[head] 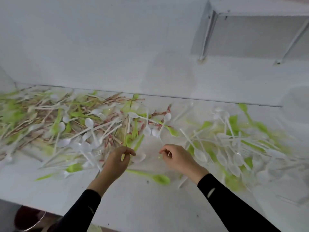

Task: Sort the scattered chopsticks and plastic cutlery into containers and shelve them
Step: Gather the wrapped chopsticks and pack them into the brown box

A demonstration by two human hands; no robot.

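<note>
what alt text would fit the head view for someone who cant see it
A person's two hands reach over a white table strewn with white and green plastic cutlery and chopsticks. The left hand curls its fingers at the pile's edge, the right hand pinches a thin white piece. A white shelf hangs on the wall, upper right.

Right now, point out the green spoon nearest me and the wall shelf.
green spoon (161,179), head view, on its bowl.
wall shelf (207,36), head view, on its left bracket.
</note>
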